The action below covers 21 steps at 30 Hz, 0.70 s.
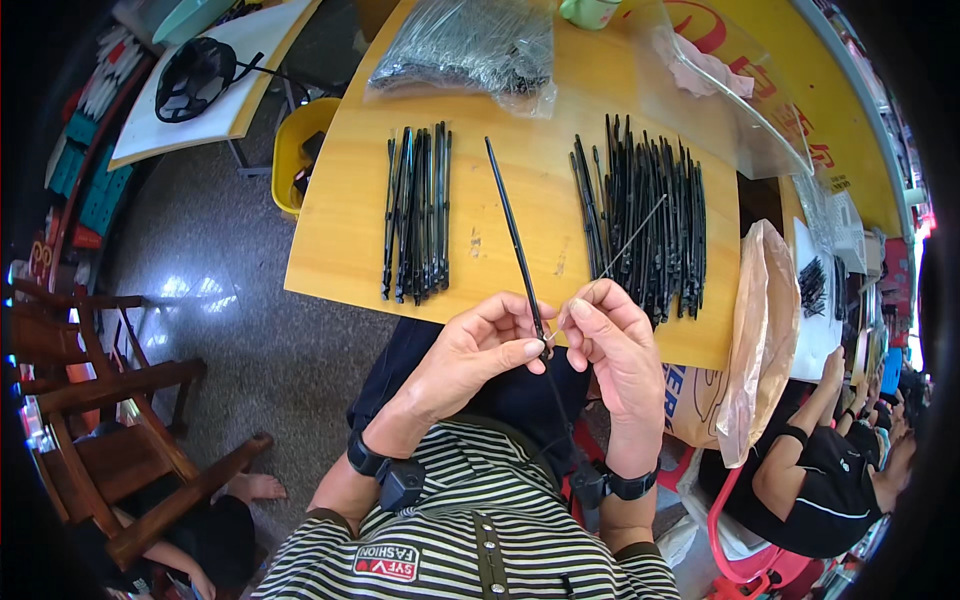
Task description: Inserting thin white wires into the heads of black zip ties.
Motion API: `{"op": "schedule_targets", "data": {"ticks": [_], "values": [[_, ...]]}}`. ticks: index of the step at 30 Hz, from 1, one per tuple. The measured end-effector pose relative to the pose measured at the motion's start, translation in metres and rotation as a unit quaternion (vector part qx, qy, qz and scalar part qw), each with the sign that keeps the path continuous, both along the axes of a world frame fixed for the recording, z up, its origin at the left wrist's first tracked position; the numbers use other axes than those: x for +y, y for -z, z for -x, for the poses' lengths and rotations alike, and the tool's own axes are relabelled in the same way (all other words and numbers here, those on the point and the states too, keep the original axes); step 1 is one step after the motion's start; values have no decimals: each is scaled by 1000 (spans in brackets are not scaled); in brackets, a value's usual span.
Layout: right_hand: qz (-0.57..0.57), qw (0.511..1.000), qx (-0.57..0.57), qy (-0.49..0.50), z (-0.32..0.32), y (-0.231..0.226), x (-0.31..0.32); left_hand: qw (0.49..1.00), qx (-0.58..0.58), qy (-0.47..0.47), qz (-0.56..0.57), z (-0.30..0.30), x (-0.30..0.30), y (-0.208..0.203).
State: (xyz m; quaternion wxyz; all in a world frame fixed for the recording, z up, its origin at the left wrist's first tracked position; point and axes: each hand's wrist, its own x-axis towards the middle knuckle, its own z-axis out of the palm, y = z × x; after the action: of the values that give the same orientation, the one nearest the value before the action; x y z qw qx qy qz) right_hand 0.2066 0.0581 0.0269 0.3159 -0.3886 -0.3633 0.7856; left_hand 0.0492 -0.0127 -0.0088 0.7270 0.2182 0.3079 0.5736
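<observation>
Left hand (470, 350) fingers pinch the black rod (515, 240) at its near end, centre frame; it points up-left over the desk (340, 250). Right hand (615, 340) fingers grip a thin wire (625, 245), slanting up-right, tips almost meeting.

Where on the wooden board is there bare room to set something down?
On the wooden board, bare wood lies between the left bundle of black sticks and the right pile, crossed by the held stick, and along the left edge. The far end under the plastic bag is crowded.

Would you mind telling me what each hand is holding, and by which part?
The left hand pinches a black rod near its lower end; the right hand pinches a thin wire at its lower end.
</observation>
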Motion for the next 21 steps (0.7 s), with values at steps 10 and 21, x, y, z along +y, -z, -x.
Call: {"op": "schedule_targets", "data": {"ticks": [10,21], "values": [[49,999,-7,-17,6,2,1,999,40,-9,-5,2,0,-2],[89,995,37,-3,6,5,0,998,56,-13,-3,2,0,-3]]}}
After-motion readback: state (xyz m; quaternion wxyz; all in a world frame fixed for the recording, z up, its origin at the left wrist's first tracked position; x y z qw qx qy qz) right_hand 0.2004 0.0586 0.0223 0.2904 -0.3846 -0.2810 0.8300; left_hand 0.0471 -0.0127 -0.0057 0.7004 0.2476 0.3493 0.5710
